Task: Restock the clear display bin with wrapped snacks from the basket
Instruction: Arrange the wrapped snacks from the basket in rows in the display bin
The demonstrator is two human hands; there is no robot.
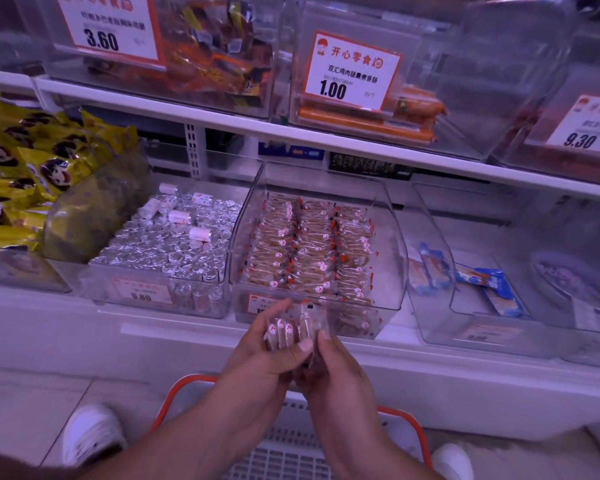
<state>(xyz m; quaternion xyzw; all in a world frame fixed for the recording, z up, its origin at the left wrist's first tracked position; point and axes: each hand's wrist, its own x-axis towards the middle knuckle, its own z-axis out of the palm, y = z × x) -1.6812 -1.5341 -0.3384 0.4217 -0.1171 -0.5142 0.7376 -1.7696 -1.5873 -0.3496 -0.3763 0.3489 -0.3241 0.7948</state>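
Below the lower shelf (222,327), head view: both hands meet at 6 o'clock of the clear display bin (317,237), just in front of its front wall.

Left hand (267,351): fingers curled round a small stack of wrapped snacks (293,329), thumb across the near edge. Packets stand on edge, clear wrap, white round marks showing on top.

Right hand (333,368): thumb and fingers pinch the right side of the same stack. Both hands grip it together; the stack is held in the air, touching neither bin nor basket.

Bin: already holds three rows of the same snacks, running front to back, packed on edge. Some bare space along its 3 o'clock wall. Orange price tag on the front wall, partly hidden by the hands.

Basket (291,441): on the floor at 6 o'clock of the hands, orange rim, white slotted bottom, mostly covered by the forearms. Contents cannot be told.

At 9 o'clock of the bin: a bin of silver foil-wrapped rolls (167,244); beyond it, yellow packets (25,168). At 3 o'clock: a bin with a few blue packets (492,285). Upper shelf, 12 o'clock: a bin of orange sausages (364,128) with a tag reading 1.00.

White shoes (90,434) either side of the basket.
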